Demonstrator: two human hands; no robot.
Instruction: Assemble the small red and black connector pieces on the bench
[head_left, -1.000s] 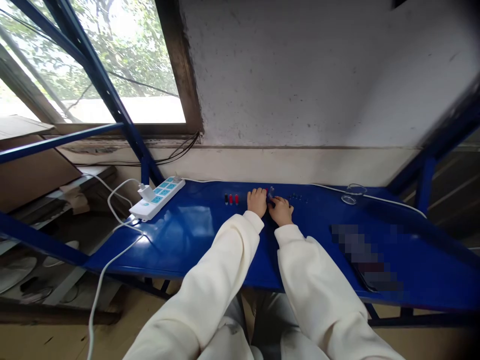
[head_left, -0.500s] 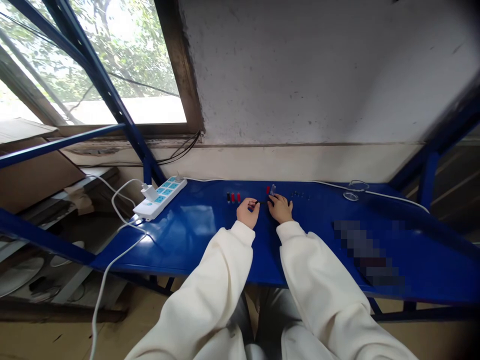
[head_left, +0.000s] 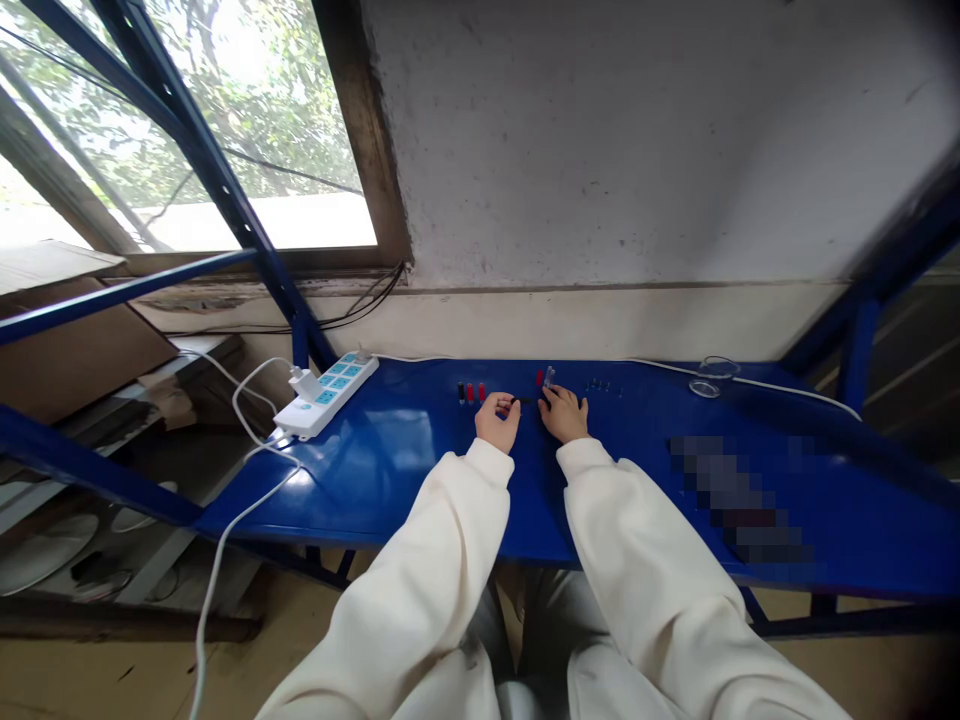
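My left hand [head_left: 497, 422] is closed in a pinch on a small black cylinder-like piece [head_left: 523, 400], which sticks out to the right. Close by on the right, my right hand [head_left: 565, 415] rests low over the blue table [head_left: 390, 505], its fingers apart and nothing visible in them. Just beyond its fingertips stand a clear piece [head_left: 550, 374] and a red piece [head_left: 539, 378]; whether a fingertip touches the clear one I cannot tell. Left of my left hand, a black piece [head_left: 461, 393] and two red pieces [head_left: 471, 393] stand in a row.
Several tiny metal-looking parts [head_left: 600, 386] lie right of my right hand. A white power strip [head_left: 328, 395] with a plug and cable occupies the table's left end. Farther right are a clear round object [head_left: 703, 387], a white cable [head_left: 795, 394] and a blurred-out dark item [head_left: 739, 500].
The view has shifted slightly. The black piece shows more clearly out of my left fingers. My right fingers have drawn back a little from the clear piece.
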